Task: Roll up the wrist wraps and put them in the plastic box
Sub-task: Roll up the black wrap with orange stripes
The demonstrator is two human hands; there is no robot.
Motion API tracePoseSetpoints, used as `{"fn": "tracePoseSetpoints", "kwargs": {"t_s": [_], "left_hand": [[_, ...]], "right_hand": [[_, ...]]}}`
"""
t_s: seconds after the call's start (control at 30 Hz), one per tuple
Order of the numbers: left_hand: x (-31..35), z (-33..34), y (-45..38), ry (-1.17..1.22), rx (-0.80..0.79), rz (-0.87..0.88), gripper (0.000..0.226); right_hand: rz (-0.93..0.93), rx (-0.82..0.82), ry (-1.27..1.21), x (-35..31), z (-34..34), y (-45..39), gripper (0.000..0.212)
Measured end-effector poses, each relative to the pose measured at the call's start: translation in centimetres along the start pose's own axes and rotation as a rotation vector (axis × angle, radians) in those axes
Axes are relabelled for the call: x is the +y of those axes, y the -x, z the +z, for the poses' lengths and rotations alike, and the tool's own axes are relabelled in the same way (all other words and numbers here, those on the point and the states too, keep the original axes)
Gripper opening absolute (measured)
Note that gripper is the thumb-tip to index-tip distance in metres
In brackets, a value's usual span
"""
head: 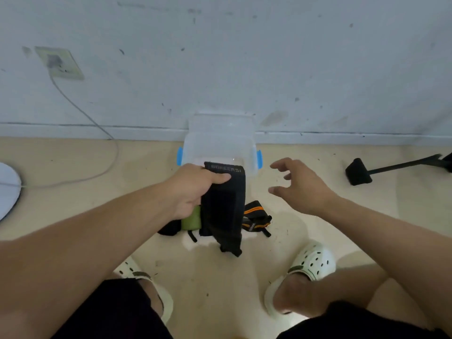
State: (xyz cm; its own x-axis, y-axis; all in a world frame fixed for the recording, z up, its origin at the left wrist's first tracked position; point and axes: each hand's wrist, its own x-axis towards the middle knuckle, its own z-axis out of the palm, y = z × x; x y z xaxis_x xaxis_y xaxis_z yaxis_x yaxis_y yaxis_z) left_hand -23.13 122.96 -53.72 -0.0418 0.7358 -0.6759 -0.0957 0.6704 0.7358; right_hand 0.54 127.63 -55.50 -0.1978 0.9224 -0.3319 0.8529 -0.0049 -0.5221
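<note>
My left hand [193,189] grips a black wrist wrap [225,209] near its top end, where grey lettering shows; the wrap hangs down over the floor. Beneath it lie a black-and-orange wrist wrap [256,217], a green piece [192,221] and another black piece [170,228]. The clear plastic box [220,140] with blue side clips stands open against the wall, just beyond the held wrap. My right hand [300,184] hovers to the right of the box, fingers spread and loosely curled, holding nothing.
My feet in white clogs [310,265] stand on the beige floor below the wraps. A grey cable [107,133] runs from a wall socket [60,62] to a white round object [7,187] at the left edge. A black stand foot [358,172] lies at right.
</note>
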Motion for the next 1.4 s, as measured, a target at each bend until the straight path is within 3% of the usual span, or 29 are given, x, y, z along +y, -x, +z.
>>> {"fn": "tracePoseSetpoints", "kwargs": {"t_s": [0.13,0.23,0.33,0.43,0.53,0.67,0.77,0.93,1.07,1.17,1.27,1.4], "left_hand": [[-0.9,0.1,-1.6,-0.098,0.006,-0.018,0.026],[-1.0,-0.1,-2.0,-0.177,0.03,0.011,0.027],[-1.3,-0.3,-2.5,-0.166,0.032,-0.017,0.024],[-2.2,-0.6,-3.2,-0.211,0.078,-0.021,0.022],[-2.9,-0.7,-3.7,-0.248,0.102,-0.027,0.02],[-2.8,-0.6,-4.2,-0.27,0.082,-0.019,0.021],[-2.3,-0.4,-4.3,-0.284,0.076,0.006,0.02],[-0.9,0.1,-3.9,-0.275,0.083,0.058,0.019],[0.2,0.7,-2.7,-0.24,0.074,0.117,0.023],[0.5,1.1,-1.6,-0.235,0.072,0.204,0.033],[0.9,1.5,-0.3,-0.253,0.076,0.305,0.026],[1.5,1.6,1.1,-0.25,0.084,0.451,0.014]], "right_hand": [[0.183,-0.27,-0.022,2.4,1.2,-5.7,0.035],[0.181,-0.226,0.073,4.7,5.5,-9.5,0.03],[0.219,-0.205,0.052,7.1,11.9,-10.9,0.045],[0.205,-0.347,0.105,9.7,18.1,-10.7,0.061],[0.114,-0.416,0.329,12.6,22.0,-9.2,0.064],[0.167,-0.306,0.544,13.9,22.8,-7.9,0.018],[0.197,-0.314,0.563,14.2,22.2,-8.0,0.006],[0.212,-0.461,0.139,11.1,16.4,-10.4,0.025],[0.193,-0.394,0.122,6.1,6.3,-11.9,0.035],[0.123,-0.351,0.18,2.8,-1.4,-10.6,0.03],[0.058,-0.368,0.176,-0.6,-7.3,-7.4,0.021],[-0.026,-0.647,0.087,-3.8,-11.6,-2.4,0.035]]}}
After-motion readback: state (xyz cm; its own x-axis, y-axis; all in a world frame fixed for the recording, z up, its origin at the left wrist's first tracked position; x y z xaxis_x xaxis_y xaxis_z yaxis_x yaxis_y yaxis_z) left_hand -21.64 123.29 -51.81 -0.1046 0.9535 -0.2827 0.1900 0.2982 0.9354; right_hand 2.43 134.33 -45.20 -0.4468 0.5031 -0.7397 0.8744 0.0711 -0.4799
